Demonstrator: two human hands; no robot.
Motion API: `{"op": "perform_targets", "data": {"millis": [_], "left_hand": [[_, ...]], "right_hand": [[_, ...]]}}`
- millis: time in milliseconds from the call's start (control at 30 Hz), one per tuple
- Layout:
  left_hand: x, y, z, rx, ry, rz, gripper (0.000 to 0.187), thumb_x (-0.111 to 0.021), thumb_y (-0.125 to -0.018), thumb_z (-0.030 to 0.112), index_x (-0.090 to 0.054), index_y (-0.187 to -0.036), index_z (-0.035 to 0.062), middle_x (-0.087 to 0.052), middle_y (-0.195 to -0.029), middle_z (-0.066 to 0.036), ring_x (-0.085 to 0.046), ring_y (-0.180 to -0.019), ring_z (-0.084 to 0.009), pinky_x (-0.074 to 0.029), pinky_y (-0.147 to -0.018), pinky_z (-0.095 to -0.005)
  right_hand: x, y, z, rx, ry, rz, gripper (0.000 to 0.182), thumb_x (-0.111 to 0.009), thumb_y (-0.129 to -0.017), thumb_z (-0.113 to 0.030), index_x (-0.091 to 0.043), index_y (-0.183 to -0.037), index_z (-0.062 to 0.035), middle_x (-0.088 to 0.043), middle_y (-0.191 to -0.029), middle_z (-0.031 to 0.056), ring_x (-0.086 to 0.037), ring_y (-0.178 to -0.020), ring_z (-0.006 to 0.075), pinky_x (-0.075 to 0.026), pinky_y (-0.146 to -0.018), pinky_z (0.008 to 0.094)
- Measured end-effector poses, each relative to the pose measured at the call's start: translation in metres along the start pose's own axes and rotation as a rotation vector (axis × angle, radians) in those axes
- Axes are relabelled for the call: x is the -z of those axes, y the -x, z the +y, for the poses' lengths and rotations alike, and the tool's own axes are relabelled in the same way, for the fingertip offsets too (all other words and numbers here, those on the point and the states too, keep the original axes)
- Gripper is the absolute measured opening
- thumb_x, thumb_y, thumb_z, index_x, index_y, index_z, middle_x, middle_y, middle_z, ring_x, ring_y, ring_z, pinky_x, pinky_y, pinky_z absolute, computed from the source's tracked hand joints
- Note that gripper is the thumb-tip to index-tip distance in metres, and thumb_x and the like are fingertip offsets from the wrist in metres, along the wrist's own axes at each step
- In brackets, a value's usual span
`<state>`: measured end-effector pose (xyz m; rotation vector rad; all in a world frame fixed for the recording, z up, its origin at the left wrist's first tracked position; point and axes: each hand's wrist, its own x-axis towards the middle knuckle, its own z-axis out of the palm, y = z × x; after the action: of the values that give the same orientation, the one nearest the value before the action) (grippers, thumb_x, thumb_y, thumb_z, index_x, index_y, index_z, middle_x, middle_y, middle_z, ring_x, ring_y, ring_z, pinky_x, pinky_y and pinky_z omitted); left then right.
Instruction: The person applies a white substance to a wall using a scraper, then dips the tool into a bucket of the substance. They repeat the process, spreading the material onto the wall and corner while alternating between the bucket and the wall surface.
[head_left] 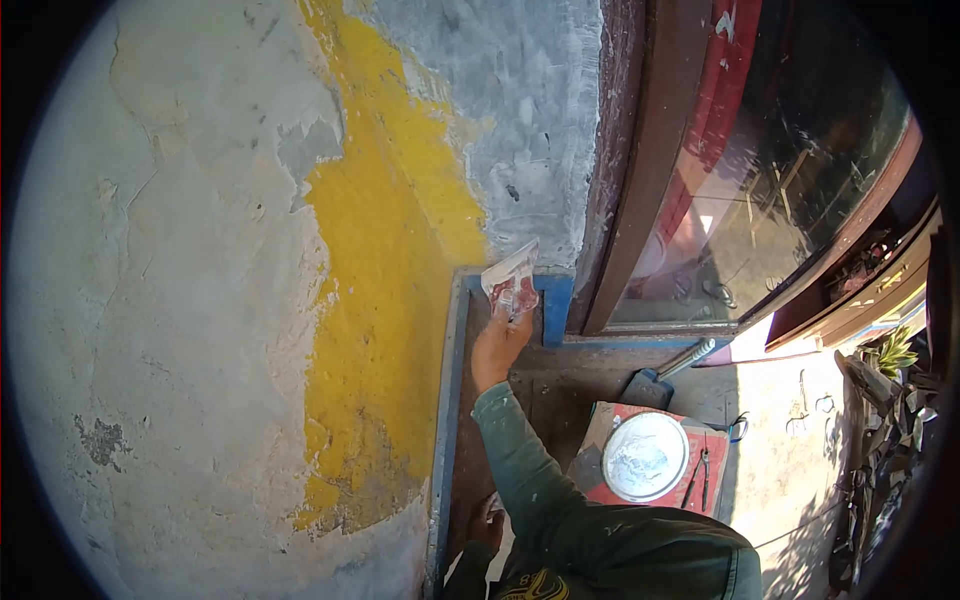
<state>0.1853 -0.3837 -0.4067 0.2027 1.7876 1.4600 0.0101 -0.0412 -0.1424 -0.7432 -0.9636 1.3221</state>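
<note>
Head view: left hand at 6 o'clock, nearest, grip unclear. Right hand at centre, fingers pinching my crumpled sandpaper against the blue ledge. White bowl at 5 o'clock; trowel beside it.

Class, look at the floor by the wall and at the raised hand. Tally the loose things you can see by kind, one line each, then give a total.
Round white bowl: 1
Shovel: 1
Pliers: 1
Crumpled red and white wrapper, held against the wall in the right hand: 1
Total: 4
</note>
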Motion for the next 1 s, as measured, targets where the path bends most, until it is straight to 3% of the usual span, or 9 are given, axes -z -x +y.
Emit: {"op": "perform_targets", "data": {"millis": [133, 200, 233, 400, 500, 533, 600, 700, 1000], "left_hand": [[0.000, 0.003, -0.007, -0.070, -0.077, 0.014, 0.049, -0.059, -0.094, 0.018, -0.051, -0.141, 0.0039, -0.055, -0.135, -0.021, -0.060, -0.119, -0.0306, -0.053, -0.093, -0.0402], [0.009, -0.017, -0.068, -0.626, -0.639, 0.092, 0.050, -0.058, -0.094, 0.018, -0.051, -0.140, 0.0019, -0.055, -0.135, -0.022, -0.061, -0.118, -0.0294, -0.053, -0.094, -0.0408], [0.004, -0.016, -0.059, -0.629, -0.641, 0.082, 0.050, -0.058, -0.094, 0.018, -0.051, -0.140, 0.0019, -0.055, -0.135, -0.022, -0.061, -0.118, -0.0294, -0.053, -0.094, -0.0408], [-0.009, -0.005, -0.028, -0.078, 0.015, 0.071, 0.049, -0.057, -0.094, 0.019, -0.051, -0.140, 0.0015, -0.055, -0.136, -0.022, -0.062, -0.117, -0.0298, -0.052, -0.095, -0.0411], [-0.007, -0.007, -0.014, 0.241, 0.412, 0.083, 0.049, -0.056, -0.095, 0.019, -0.051, -0.140, 0.0012, -0.055, -0.136, -0.022, -0.062, -0.117, -0.0301, -0.052, -0.096, -0.0412], [-0.004, -0.004, -0.015, 0.235, 0.416, 0.086, 0.049, -0.056, -0.095, 0.019, -0.051, -0.140, 0.0012, -0.055, -0.136, -0.022, -0.062, -0.117, -0.0301, -0.052, -0.096, -0.0412], [0.001, 0.004, -0.005, -0.042, -0.490, 0.015, 0.049, -0.058, -0.095, 0.022, -0.051, -0.139, 0.0009, -0.056, -0.135, -0.021, -0.063, -0.114, -0.0318, -0.052, -0.095, -0.0414], [0.002, 0.012, -0.006, -0.029, -0.491, 0.018, 0.051, -0.060, -0.094, 0.023, -0.051, -0.139, 0.0005, -0.056, -0.133, -0.022, -0.064, -0.113, -0.0319, -0.052, -0.094, -0.0413], [0.004, 0.037, 0.056, 0.059, -0.449, -0.011, 0.054, -0.064, -0.092, 0.022, -0.050, -0.140, -0.0003, -0.053, -0.136, -0.022, -0.063, -0.114, -0.0321, -0.055, -0.092, -0.0402]], "right_hand": [[0.009, -0.022, 0.023, -0.096, -0.237, 0.212, 0.046, -0.050, -0.096, -0.003, -0.044, -0.140, 0.0089, -0.055, -0.137, 0.0218, -0.057, -0.121, 0.0290, -0.041, -0.105, 0.0363], [-0.002, -0.033, 0.033, -0.048, -0.125, 0.342, 0.046, -0.050, -0.095, -0.002, -0.043, -0.139, 0.0115, -0.054, -0.135, 0.0258, -0.055, -0.124, 0.0327, -0.040, -0.106, 0.0392], [-0.015, -0.035, 0.031, -0.042, -0.124, 0.351, 0.046, -0.050, -0.095, -0.002, -0.043, -0.139, 0.0115, -0.054, -0.135, 0.0258, -0.055, -0.124, 0.0327, -0.040, -0.106, 0.0392], [-0.054, -0.022, -0.003, 0.133, 0.180, 0.113, 0.049, -0.048, -0.094, -0.002, -0.042, -0.142, 0.0075, -0.052, -0.137, 0.0270, -0.048, -0.130, 0.0416, -0.035, -0.111, 0.0416], [-0.038, -0.024, -0.035, 0.254, 0.147, 0.010, 0.046, -0.050, -0.094, -0.004, -0.046, -0.139, 0.0060, -0.054, -0.137, 0.0226, -0.048, -0.132, 0.0341, -0.035, -0.111, 0.0391], [-0.033, -0.029, -0.044, 0.255, 0.143, 0.004, 0.046, -0.050, -0.094, -0.004, -0.046, -0.139, 0.0060, -0.054, -0.137, 0.0226, -0.048, -0.132, 0.0341, -0.035, -0.111, 0.0391], [-0.025, -0.042, -0.058, 0.355, 0.282, 0.191, 0.049, -0.052, -0.092, -0.006, -0.047, -0.140, 0.0045, -0.052, -0.138, 0.0242, -0.043, -0.135, 0.0407, -0.030, -0.115, 0.0454], [-0.028, -0.057, -0.038, 0.481, 0.626, 0.191, 0.053, -0.054, -0.089, -0.006, -0.047, -0.141, 0.0030, -0.048, -0.141, 0.0256, -0.038, -0.136, 0.0465, -0.021, -0.118, 0.0549], [-0.066, -0.061, -0.005, 0.563, 0.779, 0.047, 0.058, -0.057, -0.085, -0.004, -0.052, -0.142, -0.0088, -0.047, -0.143, 0.0198, -0.040, -0.134, 0.0424, -0.027, -0.110, 0.0569]]}}
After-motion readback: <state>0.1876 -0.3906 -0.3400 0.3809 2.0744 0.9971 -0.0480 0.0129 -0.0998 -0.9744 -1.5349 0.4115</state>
